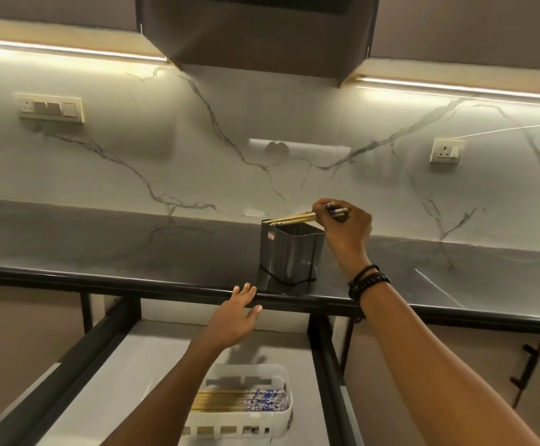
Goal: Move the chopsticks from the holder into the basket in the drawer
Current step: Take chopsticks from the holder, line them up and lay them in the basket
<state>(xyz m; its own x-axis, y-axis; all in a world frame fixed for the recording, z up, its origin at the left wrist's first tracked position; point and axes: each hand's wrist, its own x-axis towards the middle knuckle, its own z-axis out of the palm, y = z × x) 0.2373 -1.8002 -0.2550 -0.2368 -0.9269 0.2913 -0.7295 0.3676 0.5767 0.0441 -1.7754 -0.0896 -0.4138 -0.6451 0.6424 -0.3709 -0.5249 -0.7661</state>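
Note:
A dark metal holder (289, 255) stands on the dark counter near its front edge. My right hand (342, 225) pinches a few chopsticks (291, 218) by their blue-patterned ends; they lie nearly level across the holder's rim. My left hand (236, 312) rests with straight fingers on the counter's front edge, left of the holder. Below, a white slotted basket (286, 413) sits in the pulled-out drawer (127, 365) and holds several chopsticks (239, 400) laid side by side, partly hidden by my left forearm.
A marble-look backsplash rises behind the counter (101, 246), with a switch panel (49, 107) at left and a socket (445, 151) at right. A dark hood (255, 33) hangs overhead. A black cabinet handle (527, 365) sits at lower right.

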